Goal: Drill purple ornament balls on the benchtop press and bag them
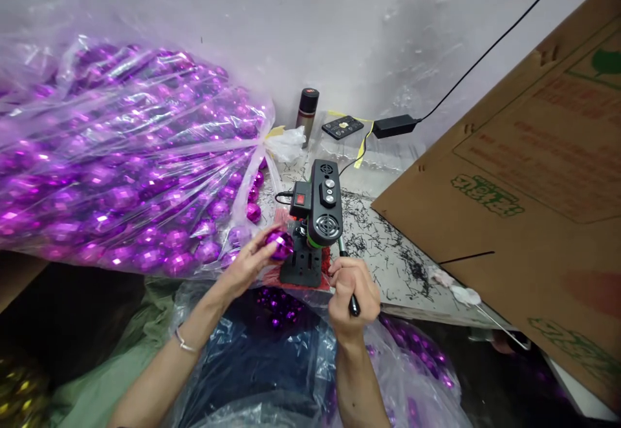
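Note:
Just left of a small black machine (pixel 326 202), my left hand (pixel 252 256) holds a shiny purple ball (pixel 280 245) between thumb and fingers, close to the machine's lower end. My right hand (pixel 354 295) is wrapped round a black-handled lever (pixel 354 306) at the machine's right side. The machine stands on a black perforated base (pixel 301 267) over a red patch on the table. A black box with a red switch (pixel 300 199) is fixed at its left. The ball's far side is partly hidden by my fingers.
A large clear bag of purple balls (pixel 145 176) fills the left, knotted near the middle. Behind the machine are a spray can (pixel 307 114), a black remote-like panel (pixel 342 127) and a power adapter (pixel 395 126). A cardboard box (pixel 524 189) leans at right. Black scraps litter the table (pixel 392 253).

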The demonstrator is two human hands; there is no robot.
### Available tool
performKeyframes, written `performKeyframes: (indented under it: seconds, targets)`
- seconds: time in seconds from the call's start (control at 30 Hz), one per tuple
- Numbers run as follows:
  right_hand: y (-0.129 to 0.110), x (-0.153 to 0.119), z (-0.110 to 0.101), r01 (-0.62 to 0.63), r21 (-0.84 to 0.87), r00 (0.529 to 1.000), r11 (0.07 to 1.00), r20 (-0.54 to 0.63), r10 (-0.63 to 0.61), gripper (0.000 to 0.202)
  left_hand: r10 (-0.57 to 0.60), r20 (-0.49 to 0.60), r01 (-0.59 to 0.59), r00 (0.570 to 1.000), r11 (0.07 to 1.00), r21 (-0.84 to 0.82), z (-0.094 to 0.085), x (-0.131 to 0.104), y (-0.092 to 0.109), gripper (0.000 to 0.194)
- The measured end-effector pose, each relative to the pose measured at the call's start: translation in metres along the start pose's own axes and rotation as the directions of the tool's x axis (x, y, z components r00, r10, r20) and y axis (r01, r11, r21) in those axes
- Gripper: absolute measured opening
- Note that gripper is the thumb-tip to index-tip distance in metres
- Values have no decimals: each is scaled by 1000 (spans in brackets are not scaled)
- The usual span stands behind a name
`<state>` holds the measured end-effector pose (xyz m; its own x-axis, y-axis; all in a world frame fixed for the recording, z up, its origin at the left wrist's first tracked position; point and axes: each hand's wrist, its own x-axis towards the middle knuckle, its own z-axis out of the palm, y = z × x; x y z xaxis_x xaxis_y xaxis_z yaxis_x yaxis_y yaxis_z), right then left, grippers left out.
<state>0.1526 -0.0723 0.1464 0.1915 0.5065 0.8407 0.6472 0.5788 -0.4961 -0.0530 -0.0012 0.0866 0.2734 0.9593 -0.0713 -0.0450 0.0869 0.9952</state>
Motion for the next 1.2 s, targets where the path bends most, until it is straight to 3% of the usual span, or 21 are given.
performKeyframes:
  seconds: [0.17, 0.3, 0.4, 0.63, 0.8, 1.07, 1.2]
  targets:
    - [-2, 5, -2, -5, -6, 1000, 1000, 9, 5, 31, 24, -37, -18, 999, 990, 140, 30, -2, -46, 73]
    - [-2, 4, -3, 15, -21, 1000, 1000, 21, -15, 30, 169, -50, -134, 984, 902, 411, 30, 7, -55, 63]
    - [-2, 3, -3, 20, -13, 1000, 1000, 25, -19, 30, 270, -23, -218, 963, 822, 526, 31, 14, -55, 58]
    - [-3, 1, -3, 11, -27, 1000, 1000, 28, -10, 30, 367, 6, -311, 930, 779, 544, 39, 22, -62, 56]
    - [-6, 2, -3, 4, -35, 1000, 999, 24, -3, 30, 408, 92, -384, 908, 724, 573, 36, 18, -61, 57]
    - [-3, -3, -3, 15, -34, 999, 999, 30, -14, 30, 363, 89, -342, 928, 728, 594, 45, 27, -72, 66]
    - [-2, -7, -2, 9, -42, 1000, 999, 22, -8, 30, 381, 153, -396, 912, 718, 572, 43, 25, -75, 66]
